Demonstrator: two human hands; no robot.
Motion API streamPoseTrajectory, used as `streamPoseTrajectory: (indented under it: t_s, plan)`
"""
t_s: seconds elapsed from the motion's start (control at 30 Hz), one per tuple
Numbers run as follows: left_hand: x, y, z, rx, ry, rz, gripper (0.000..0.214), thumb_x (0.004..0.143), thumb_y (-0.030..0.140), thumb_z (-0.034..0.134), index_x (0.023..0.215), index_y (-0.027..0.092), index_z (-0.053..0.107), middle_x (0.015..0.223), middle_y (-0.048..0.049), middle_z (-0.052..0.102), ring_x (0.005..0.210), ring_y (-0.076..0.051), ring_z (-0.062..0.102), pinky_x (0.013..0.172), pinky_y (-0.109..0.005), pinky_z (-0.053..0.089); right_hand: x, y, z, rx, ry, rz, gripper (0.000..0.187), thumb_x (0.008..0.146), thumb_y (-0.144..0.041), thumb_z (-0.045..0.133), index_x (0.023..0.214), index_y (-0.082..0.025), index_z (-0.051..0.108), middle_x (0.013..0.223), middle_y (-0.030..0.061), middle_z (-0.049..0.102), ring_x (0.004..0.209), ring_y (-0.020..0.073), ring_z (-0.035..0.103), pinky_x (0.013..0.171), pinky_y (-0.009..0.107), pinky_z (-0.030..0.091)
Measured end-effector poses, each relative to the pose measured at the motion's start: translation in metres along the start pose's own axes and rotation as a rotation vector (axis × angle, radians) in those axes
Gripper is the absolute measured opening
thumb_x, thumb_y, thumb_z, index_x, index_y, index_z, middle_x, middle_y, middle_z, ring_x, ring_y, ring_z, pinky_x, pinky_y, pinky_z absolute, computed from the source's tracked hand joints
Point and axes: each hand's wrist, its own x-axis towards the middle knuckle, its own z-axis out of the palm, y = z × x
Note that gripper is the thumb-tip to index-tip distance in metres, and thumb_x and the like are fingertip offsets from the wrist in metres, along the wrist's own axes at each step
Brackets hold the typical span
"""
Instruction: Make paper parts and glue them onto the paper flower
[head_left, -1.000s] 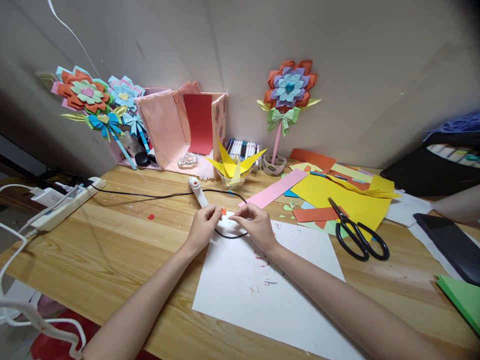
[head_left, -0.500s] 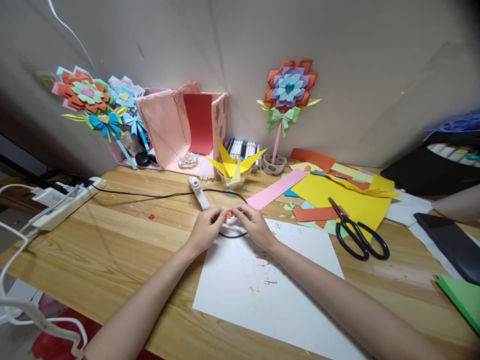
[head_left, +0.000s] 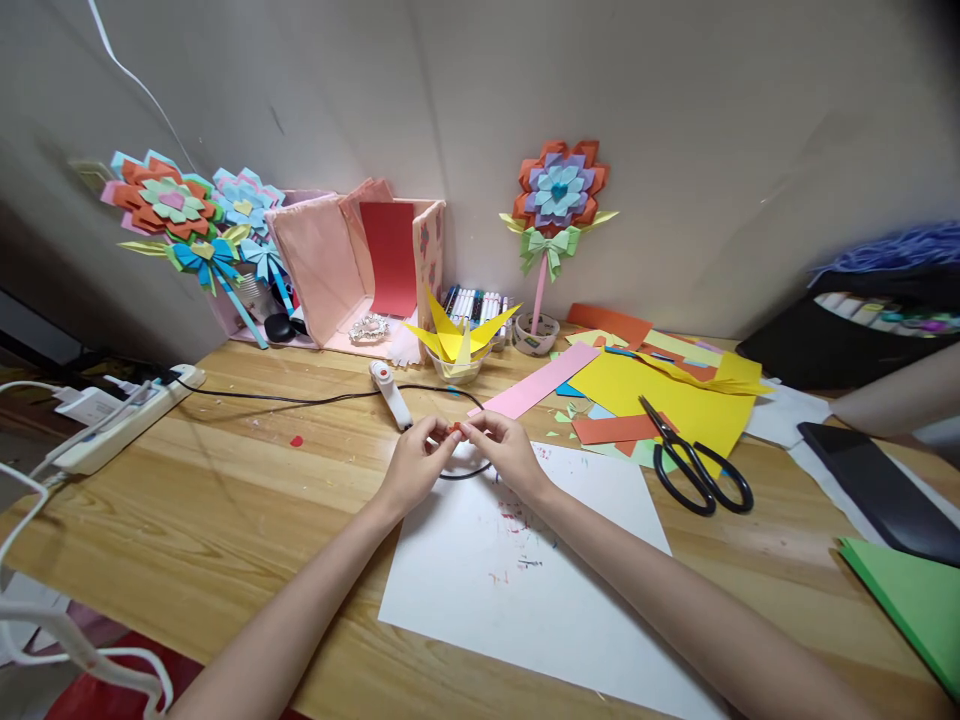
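Between the fingertips of my left hand [head_left: 418, 462] and my right hand [head_left: 506, 450] is a small orange piece of paper [head_left: 455, 428]. Both hands are closed in a pinch on it, and the fingers hide most of its shape. They hover over the top left corner of a white sheet [head_left: 480, 560] with red and dark marks. Just behind my left hand lies a white device with a red button [head_left: 390, 393], probably a glue gun, partly hidden by the fingers. A black cable [head_left: 465, 476] loops beneath the hands.
Black-handled scissors [head_left: 701, 470] lie right of the sheet, by yellow paper [head_left: 675, 395] and a pink strip [head_left: 536, 383]. Behind stand a bowl with yellow folded paper [head_left: 459, 345], a paper flower [head_left: 559, 190] and a pink box [head_left: 322, 270]. A power strip [head_left: 124, 425] sits left; a phone [head_left: 881, 490], right.
My fingertips have drawn closer together around the orange paper, so less of it shows. The whole scene has shifted slightly to the left as the head turned.
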Motion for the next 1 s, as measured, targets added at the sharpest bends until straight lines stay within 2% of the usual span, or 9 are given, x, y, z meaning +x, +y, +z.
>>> streamPoseTrajectory:
  t_s: [0.1,0.23,0.37,0.47,0.53,0.67,0.8,0.87,1.0]
  plan:
    - [0.000,0.008,0.012,-0.073,-0.020,0.006,0.026,0.081,0.041,0.051,0.075,0.016,0.057,0.074,-0.0005,0.059,0.069,-0.013,0.053,0.060,-0.022,0.039,-0.010,-0.011,-0.014,-0.041,0.009,0.004,0.020,0.078,-0.034,0.058,0.076,-0.016,0.065,0.075,0.0040,0.066,0.070,0.0148,0.060,0.061,0.024,0.046]
    - [0.001,0.022,0.040,-0.208,-0.179,-0.019,0.031,0.079,0.046,0.051,0.080,0.016,0.059,0.078,-0.0023,0.061,0.071,-0.014,0.057,0.061,-0.023,0.042,-0.039,-0.021,-0.049,-0.232,0.134,-0.100,0.016,0.079,-0.032,0.058,0.077,-0.018,0.064,0.073,0.0034,0.065,0.067,0.0148,0.060,0.057,0.025,0.047]
    - [-0.001,0.045,0.081,-0.440,-0.388,-0.215,0.051,0.078,0.060,0.042,0.083,0.012,0.060,0.077,-0.0066,0.062,0.065,-0.015,0.060,0.057,-0.025,0.044,-0.072,-0.020,-0.092,-0.646,0.250,-0.479,0.007,0.080,-0.021,0.057,0.081,-0.019,0.064,0.075,0.0044,0.066,0.068,0.0154,0.060,0.062,0.027,0.048]
    - [-0.004,0.063,0.106,-0.534,-0.445,-0.323,0.046,0.071,0.057,0.055,0.072,0.011,0.060,0.068,-0.0051,0.061,0.060,-0.013,0.058,0.057,-0.024,0.044,-0.092,-0.014,-0.120,-0.864,0.234,-0.723,0.013,0.081,-0.013,0.055,0.088,-0.019,0.064,0.081,0.0055,0.068,0.074,0.0154,0.062,0.066,0.027,0.049]
    - [-0.006,0.069,0.118,-0.558,-0.434,-0.357,0.040,0.065,0.051,0.065,0.068,0.011,0.060,0.067,-0.0041,0.061,0.060,-0.012,0.057,0.058,-0.023,0.044,-0.103,-0.011,-0.133,-0.936,0.209,-0.761,0.018,0.082,-0.011,0.053,0.095,-0.019,0.062,0.086,0.0061,0.069,0.080,0.0155,0.062,0.071,0.028,0.050]
    - [-0.004,0.068,0.131,-0.565,-0.410,-0.358,0.037,0.063,0.047,0.068,0.070,0.011,0.062,0.068,-0.0048,0.062,0.062,-0.012,0.058,0.058,-0.022,0.044,-0.113,-0.014,-0.143,-0.942,0.204,-0.647,0.022,0.084,-0.013,0.051,0.103,-0.020,0.059,0.092,0.0057,0.068,0.084,0.0168,0.061,0.075,0.030,0.049]
    - [-0.001,0.064,0.141,-0.521,-0.345,-0.322,0.036,0.063,0.046,0.069,0.072,0.011,0.065,0.069,-0.0058,0.064,0.061,-0.013,0.059,0.057,-0.023,0.044,-0.110,-0.020,-0.146,-0.726,0.407,-0.304,0.019,0.086,-0.025,0.047,0.102,-0.018,0.057,0.090,0.0070,0.065,0.078,0.0167,0.060,0.067,0.028,0.049]
    - [0.000,0.064,0.145,-0.500,-0.306,-0.276,0.035,0.064,0.045,0.069,0.072,0.012,0.066,0.068,-0.0061,0.064,0.064,-0.014,0.059,0.060,-0.024,0.045,-0.107,-0.018,-0.154,-0.677,0.504,-0.181,0.018,0.087,-0.026,0.043,0.097,-0.017,0.056,0.091,0.0078,0.063,0.082,0.0175,0.059,0.070,0.029,0.049]
    - [0.003,0.065,0.147,-0.479,-0.251,-0.196,0.034,0.067,0.045,0.066,0.077,0.012,0.070,0.075,-0.0077,0.067,0.072,-0.016,0.061,0.067,-0.025,0.046,-0.102,-0.004,-0.183,-0.951,0.670,0.078,0.020,0.081,-0.019,0.045,0.097,-0.013,0.054,0.101,0.0140,0.059,0.098,0.0250,0.052,0.085,0.039,0.041]
